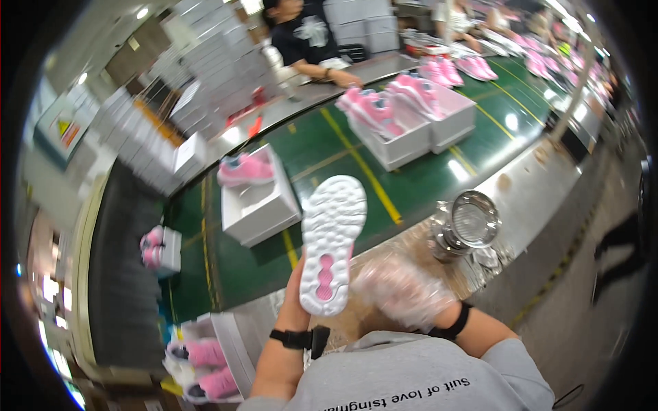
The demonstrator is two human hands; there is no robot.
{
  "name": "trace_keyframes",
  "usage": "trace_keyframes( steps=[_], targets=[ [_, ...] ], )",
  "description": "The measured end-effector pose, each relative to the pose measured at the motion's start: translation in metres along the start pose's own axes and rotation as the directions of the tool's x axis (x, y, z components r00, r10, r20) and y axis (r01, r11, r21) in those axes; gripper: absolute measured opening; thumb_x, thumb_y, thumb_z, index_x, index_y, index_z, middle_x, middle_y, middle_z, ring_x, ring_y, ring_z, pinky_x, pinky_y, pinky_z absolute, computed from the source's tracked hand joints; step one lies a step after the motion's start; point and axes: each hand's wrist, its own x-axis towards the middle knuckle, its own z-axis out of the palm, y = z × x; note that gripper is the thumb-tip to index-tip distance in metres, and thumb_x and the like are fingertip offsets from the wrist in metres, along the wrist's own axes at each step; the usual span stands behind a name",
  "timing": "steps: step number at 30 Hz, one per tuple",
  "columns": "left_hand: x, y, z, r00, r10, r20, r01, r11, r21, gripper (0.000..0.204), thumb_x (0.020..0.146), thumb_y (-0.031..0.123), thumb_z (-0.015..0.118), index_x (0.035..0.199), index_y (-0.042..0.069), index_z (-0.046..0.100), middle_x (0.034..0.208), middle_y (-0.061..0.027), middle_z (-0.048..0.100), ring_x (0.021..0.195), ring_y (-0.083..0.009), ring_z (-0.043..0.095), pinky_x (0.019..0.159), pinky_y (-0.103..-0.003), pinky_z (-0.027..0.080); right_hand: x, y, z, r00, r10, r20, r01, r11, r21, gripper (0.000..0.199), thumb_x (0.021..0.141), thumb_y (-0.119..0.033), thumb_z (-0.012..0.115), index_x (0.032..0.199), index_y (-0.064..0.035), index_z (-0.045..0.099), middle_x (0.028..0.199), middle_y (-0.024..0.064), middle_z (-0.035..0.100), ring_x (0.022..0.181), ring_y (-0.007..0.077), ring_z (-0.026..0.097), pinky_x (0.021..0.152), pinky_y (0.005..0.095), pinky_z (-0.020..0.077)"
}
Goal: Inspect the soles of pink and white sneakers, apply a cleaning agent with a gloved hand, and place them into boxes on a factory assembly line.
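Observation:
A pink sneaker (pixel 334 233) is held up in front of me with its white, bumpy sole facing the camera. A pink mesh patch shows near the heel end. My left hand (pixel 299 270) grips it from behind, so most of the fingers are hidden by the sole. Just right of the shoe is my right hand (pixel 404 288), in a clear plastic glove and apart from the sole. Its fingers are smeared by motion, and whether it is open or closed cannot be told.
A white box (pixel 257 222) with one pink shoe stands on the green conveyor (pixel 329 164); more shoe boxes (pixel 411 140) lie farther along. A metal dish (pixel 474 219) stands at the bench's right. An open shoebox (pixel 233 349) is at lower left. A co-worker (pixel 308 41) sits across the belt.

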Motion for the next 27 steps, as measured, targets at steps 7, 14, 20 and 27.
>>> trace_keyframes(
  steps=[7,14,20,27],
  targets=[
    [-0.024,0.024,0.015,0.986,-0.117,-0.120,0.126,0.989,0.075,0.049,0.096,0.040,0.046,0.129,0.003,0.048,0.122,-0.0119,0.058,0.107,-0.0221,0.059,0.092,-0.036,0.049,0.118,0.016,-0.020,0.870,-0.214,-0.444,0.108,0.962,-0.252,0.032,0.084,-0.007,0.058,0.115,-0.0021,0.053,0.107,0.0156,0.057,0.097,0.0346,0.055,0.085,0.0404,0.0466],
    [-0.005,0.047,-0.009,0.995,-0.079,0.065,0.079,0.997,-0.001,0.051,0.096,0.042,0.045,0.127,0.002,0.050,0.118,-0.0111,0.060,0.103,-0.0201,0.060,0.089,-0.036,0.050,0.093,-0.048,0.075,0.848,-0.388,0.361,0.505,0.797,-0.331,0.033,0.075,-0.011,0.059,0.107,-0.0048,0.055,0.096,0.0109,0.058,0.095,0.0281,0.057,0.080,0.0383,0.0485],
    [-0.019,0.074,0.013,0.984,0.164,-0.072,-0.170,0.981,-0.090,0.048,0.096,0.033,0.050,0.131,0.002,0.045,0.126,-0.0114,0.056,0.110,-0.0228,0.057,0.095,-0.036,0.047,0.054,-0.022,0.032,0.776,-0.228,0.588,0.372,0.919,-0.134,0.030,0.075,-0.012,0.058,0.105,-0.0078,0.057,0.098,0.0085,0.058,0.096,0.0274,0.057,0.080,0.0372,0.0496],
    [-0.024,0.051,0.024,0.989,0.123,-0.084,-0.123,0.992,0.006,0.050,0.097,0.038,0.046,0.132,0.002,0.044,0.127,-0.0126,0.054,0.113,-0.0233,0.055,0.097,-0.036,0.045,0.089,-0.054,0.023,0.892,-0.452,0.020,0.438,0.851,-0.291,0.032,0.073,-0.014,0.060,0.105,-0.0157,0.059,0.102,0.0032,0.059,0.100,0.0216,0.056,0.088,0.0356,0.0462]
  ],
)
